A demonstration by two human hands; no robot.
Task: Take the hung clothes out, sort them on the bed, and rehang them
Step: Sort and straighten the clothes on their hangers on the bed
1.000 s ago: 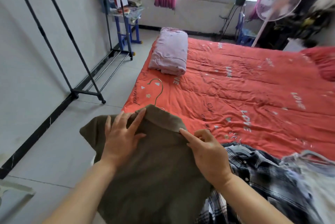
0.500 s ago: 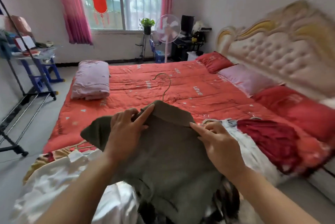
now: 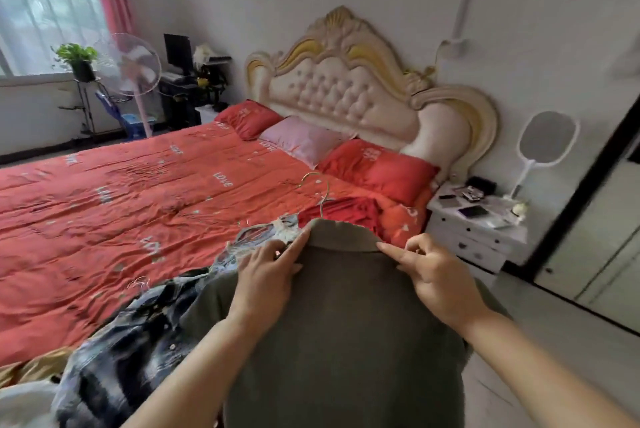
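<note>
Olive shirt on its wire hanger, held up over the near edge of the bed. Left hand grips one shoulder, right hand pinches the other (index finger pointing at the collar). Plaid shirt lies heaped beside it.

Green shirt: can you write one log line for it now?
item: olive shirt on wire hanger | left hand: holds its shoulder | right hand: holds near collar | place: beside piled clothes on bed
</note>
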